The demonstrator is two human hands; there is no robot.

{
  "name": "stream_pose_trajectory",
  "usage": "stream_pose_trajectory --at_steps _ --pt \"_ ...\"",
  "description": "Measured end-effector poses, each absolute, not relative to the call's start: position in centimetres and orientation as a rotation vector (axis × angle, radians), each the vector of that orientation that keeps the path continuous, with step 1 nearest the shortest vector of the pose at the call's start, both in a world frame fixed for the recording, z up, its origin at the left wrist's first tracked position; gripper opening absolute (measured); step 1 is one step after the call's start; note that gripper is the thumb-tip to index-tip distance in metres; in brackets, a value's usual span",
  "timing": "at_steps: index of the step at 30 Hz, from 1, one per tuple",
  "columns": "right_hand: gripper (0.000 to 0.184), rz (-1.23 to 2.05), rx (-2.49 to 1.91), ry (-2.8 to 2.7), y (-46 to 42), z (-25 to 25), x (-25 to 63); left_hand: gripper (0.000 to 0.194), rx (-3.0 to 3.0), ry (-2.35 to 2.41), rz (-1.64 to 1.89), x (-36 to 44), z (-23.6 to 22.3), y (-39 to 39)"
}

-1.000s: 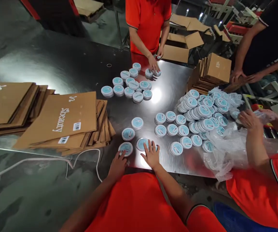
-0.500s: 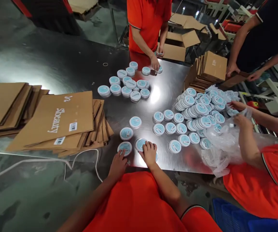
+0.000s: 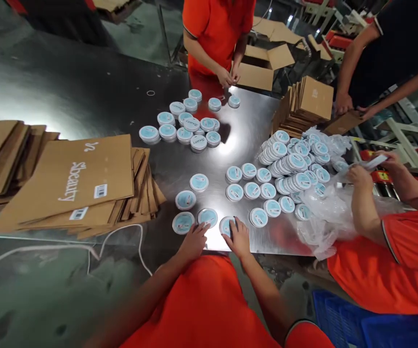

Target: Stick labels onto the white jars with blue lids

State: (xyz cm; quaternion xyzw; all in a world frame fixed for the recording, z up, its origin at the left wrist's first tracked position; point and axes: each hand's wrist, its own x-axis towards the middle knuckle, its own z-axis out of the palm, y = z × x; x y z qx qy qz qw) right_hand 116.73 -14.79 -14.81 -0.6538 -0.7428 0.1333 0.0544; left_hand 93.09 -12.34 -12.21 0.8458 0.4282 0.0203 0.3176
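Note:
My right hand (image 3: 240, 238) grips a round flat tin (image 3: 226, 225) with a pale blue label, thumb on its near side and fingers at its right edge. My left hand (image 3: 193, 240) lies with fingers stretched out at the near edge of a second tin (image 3: 208, 217). Just left of those fingertips sits another tin (image 3: 183, 222). Beyond it are two more, one tin (image 3: 186, 199) and a farther tin (image 3: 199, 182). All of these rest label-up on the metal table (image 3: 172, 166).
Short rows of tins (image 3: 251, 190) and a large heap (image 3: 298, 162) stand to the right, beside clear plastic (image 3: 325, 212) handled by a co-worker. Flat cartons (image 3: 96, 169) are stacked left. Across the table, more tins (image 3: 185, 128) stand before another person. A white cable (image 3: 49, 247) runs along the near-left edge.
My left hand has shifted right, from the left tin to the middle one. My right hand has moved right onto another tin. The person opposite has drawn their hand back from a tin.

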Motion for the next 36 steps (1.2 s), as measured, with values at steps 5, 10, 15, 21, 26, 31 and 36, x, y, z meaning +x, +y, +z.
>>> stream_pose_trajectory --at_steps 5,10,15,21,26,31,36 --pt "0.056 0.445 -2.045 -2.062 -12.4 -15.2 114.7 0.016 2.101 1.175 0.143 92.1 -11.9 -12.4" --pt "0.055 0.627 -1.880 -1.615 -13.0 -12.0 113.3 0.026 1.617 1.343 0.634 92.1 -8.1 -12.9" --pt "0.036 1.246 -1.434 -1.251 -14.0 -5.5 110.8 0.023 1.394 1.298 0.843 92.6 -3.9 -13.4" --pt "0.019 1.133 -1.372 -1.295 -14.0 -1.3 108.4 0.020 1.180 1.335 0.967 93.3 -1.3 -12.3" --pt "0.015 1.197 -1.435 -1.149 -14.2 -1.6 108.9 0.020 1.105 1.249 0.919 93.9 -0.8 -12.6" --pt "0.024 1.273 -1.470 -0.949 -14.5 -1.4 109.4 0.026 1.232 1.316 0.965 94.6 -1.2 -13.0" --pt "0.035 1.481 -1.413 -0.648 -14.7 -0.5 109.1 0.027 1.629 1.409 1.086 94.7 -1.3 -12.4"
